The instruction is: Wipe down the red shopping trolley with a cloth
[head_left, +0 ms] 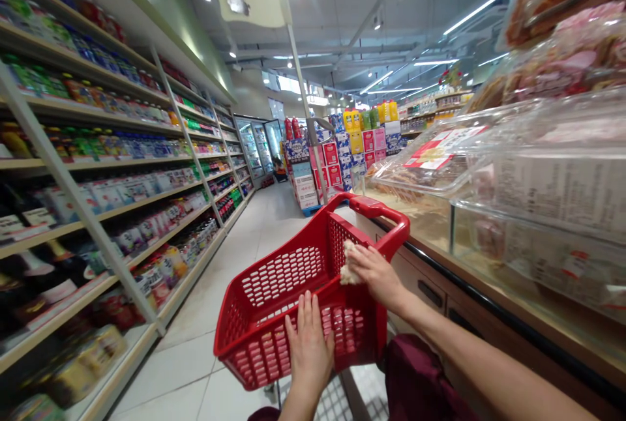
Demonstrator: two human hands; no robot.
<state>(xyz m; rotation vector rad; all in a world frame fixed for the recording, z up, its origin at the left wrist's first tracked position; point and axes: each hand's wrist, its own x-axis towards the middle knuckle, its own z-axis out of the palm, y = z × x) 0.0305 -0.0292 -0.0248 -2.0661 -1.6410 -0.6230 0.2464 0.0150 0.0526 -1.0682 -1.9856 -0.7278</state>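
Maroon trousers (415,375) show beneath the person's right arm, beside a red shopping cart (374,317). Slightly curled, the fingers of the right hand (372,271) hold a crumpled, pale cloth (348,271) against the cart's upper edge, near its handle (391,225). The left hand (310,343) has its fingers extended and close together, laid over the near long rim and gripping nothing loose. Pale tiled floor (235,251) runs down the aisle towards stacked cartons (332,173) and glass-door coolers (249,141), under a ceiling hung with lights. A cream flag (264,0) stands up on a pole beyond the cart. Tall shelving (81,196) on the left carries rows of bottles and packets; clear plastic packs (552,193) of food are piled on the counter (469,294) at right.
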